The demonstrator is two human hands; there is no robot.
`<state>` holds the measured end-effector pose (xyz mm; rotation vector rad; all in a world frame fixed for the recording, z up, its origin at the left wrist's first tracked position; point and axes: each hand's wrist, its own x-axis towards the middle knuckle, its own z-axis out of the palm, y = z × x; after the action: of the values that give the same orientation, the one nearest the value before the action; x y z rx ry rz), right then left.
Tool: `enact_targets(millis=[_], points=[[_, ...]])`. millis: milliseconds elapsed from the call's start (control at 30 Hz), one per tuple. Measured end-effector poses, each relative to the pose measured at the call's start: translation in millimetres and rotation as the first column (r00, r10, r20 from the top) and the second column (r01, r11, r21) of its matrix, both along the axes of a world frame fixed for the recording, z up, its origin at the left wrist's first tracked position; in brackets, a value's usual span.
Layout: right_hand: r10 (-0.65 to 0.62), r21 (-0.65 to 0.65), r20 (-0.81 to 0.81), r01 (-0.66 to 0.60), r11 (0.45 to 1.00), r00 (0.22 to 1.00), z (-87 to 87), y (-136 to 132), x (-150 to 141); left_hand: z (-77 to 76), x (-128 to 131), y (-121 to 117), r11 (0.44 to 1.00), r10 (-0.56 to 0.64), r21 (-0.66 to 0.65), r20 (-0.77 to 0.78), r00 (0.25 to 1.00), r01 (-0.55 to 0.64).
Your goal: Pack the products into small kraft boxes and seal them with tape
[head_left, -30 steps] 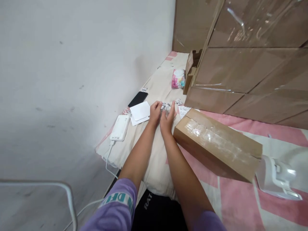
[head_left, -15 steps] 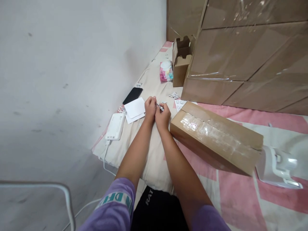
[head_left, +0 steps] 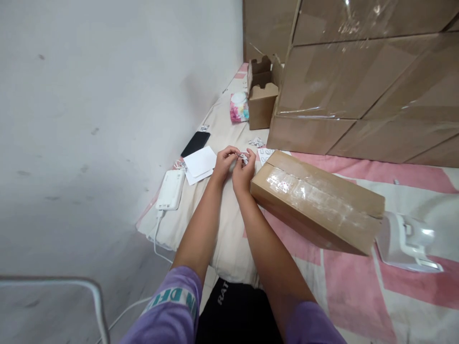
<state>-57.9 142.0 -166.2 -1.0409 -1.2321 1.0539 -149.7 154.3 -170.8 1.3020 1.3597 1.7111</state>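
My left hand [head_left: 224,161] and my right hand [head_left: 244,173] are together above a cream pillow [head_left: 229,234], fingers pinched on a small black-and-white printed scrap [head_left: 244,157] held between them. Just right of my right hand lies a taped brown cardboard box [head_left: 319,203]. White paper sheets [head_left: 200,164] lie just left of my left hand. More small printed scraps [head_left: 257,142] lie beyond my hands.
A white power bank [head_left: 169,190] with a cable and a black phone [head_left: 195,143] lie near the wall on the left. A tissue pack [head_left: 238,107], a small open carton [head_left: 262,93] and large wrapped cartons [head_left: 362,81] stand behind. A white device [head_left: 409,242] rests at right.
My hands pulled back from the scraps on the bedding and closed together, lifting one small scrap between the fingers. The view shifted a little to the right.
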Motion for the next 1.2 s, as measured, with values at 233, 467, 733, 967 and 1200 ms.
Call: enact_targets(millis=[233,467,733,967,1200], points=[[-0.040,-0.026,-0.039,0.039,0.999,0.998,0.8,2,-1,1.5,3,-1,1.000,-0.003,-0.026,-0.029,1.000,0.002],[-0.069,-0.044,0.002,0.069,0.997,0.998,-4.6,4,-3,-3.9,1,4,0.995,0.084,-0.050,0.024,0.996,-0.082],[-0.132,-0.044,-0.006,0.132,0.990,0.991,-5.5,6,-3,-9.6,-10,11,0.964,0.264,-0.023,0.189,0.946,-0.264],[-0.176,-0.080,-0.060,0.171,0.982,0.983,-9.1,8,-5,-10.6,-9,12,0.960,0.273,0.014,0.189,0.943,-0.280],[-0.099,-0.099,-0.150,0.085,0.991,0.984,-14.1,13,-10,-11.8,-7,12,0.964,0.260,0.009,0.155,0.953,-0.265]])
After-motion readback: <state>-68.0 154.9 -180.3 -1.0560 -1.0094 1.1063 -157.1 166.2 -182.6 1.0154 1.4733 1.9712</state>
